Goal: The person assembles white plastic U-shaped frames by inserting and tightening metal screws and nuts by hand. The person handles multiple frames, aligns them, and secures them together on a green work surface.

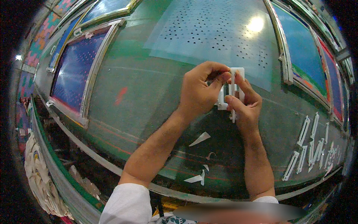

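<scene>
Above the green table (156, 100), a white slotted plastic piece (240, 70) is held upright between my two hands. My right hand (247, 106) grips it from the right, thumb in front and fingers behind. My left hand (197, 89) is closed at its upper left edge, with thumb and forefinger pinched together at the top. Part of the piece's middle is hidden by my fingers, so I cannot tell whether it is one part or several pressed together. Pale torn scraps (200, 138) lie on the table below, between my forearms.
Beyond my hands lies a translucent sheet (167, 54) with dark dots. A framed blue screen (80, 67) rests on the left, and another framed screen (304, 37) on the right. Several white slotted strips (292, 165) lie at the near right. A pale cloth bundle (39, 175) hangs at lower left.
</scene>
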`<state>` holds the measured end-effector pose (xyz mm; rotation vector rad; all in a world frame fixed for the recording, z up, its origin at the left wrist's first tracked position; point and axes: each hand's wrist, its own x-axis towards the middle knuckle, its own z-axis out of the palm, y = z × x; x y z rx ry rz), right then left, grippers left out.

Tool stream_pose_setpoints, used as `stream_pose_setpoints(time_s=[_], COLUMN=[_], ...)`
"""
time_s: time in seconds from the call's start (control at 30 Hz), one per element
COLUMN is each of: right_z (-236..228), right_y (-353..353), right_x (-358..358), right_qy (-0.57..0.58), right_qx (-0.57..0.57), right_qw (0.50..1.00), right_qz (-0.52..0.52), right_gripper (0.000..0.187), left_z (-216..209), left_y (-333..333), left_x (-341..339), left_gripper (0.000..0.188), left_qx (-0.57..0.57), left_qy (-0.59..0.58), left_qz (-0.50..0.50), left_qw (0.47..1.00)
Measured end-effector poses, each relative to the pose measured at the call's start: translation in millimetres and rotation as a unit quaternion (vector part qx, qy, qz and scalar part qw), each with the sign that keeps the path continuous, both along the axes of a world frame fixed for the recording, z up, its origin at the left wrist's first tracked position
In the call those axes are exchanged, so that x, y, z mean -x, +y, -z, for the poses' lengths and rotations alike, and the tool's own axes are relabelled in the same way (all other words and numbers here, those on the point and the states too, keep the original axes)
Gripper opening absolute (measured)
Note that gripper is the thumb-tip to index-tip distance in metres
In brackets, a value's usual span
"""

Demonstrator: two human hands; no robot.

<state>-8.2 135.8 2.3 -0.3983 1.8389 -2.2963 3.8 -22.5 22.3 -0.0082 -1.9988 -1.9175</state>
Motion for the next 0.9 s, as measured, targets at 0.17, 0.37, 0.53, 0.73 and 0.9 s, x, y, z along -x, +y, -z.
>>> stream_pose_setpoints(time_s=[0.17,0.37,0.53,0.73,0.9], right_z=[-1.8,-1.2,-2.6,-2.9,2.3], right_y=[0.2,-2.8,-3.0,-2.3,-0.6], right_x=[-0.7,-4.9,-8.5,-4.0,2.1], right_qy=[-0.022,-0.008,-0.03,-0.014,-0.015], right_qx=[-0.001,0.019,0.022,0.032,0.034], right_qw=[1.0,1.0,0.999,0.999,0.998], right_qz=[-0.009,-0.008,-0.002,-0.009,0.053], right_gripper=[0.068,0.07,0.07,0.062,0.051], left_z=[7.2,10.5,14.1,13.9,15.8], left_y=[0.2,-1.2,-0.4,0.2,-12.1], left_x=[5.2,5.1,5.2,5.6,7.4], left_gripper=[0.011,0.015,0.017,0.016,0.013], left_qx=[0.094,0.111,0.126,0.042,0.173], left_qy=[0.097,0.131,0.17,0.084,0.07], left_qz=[-0.052,-0.051,-0.059,-0.008,-0.061], left_qw=[0.99,0.984,0.976,0.996,0.98])
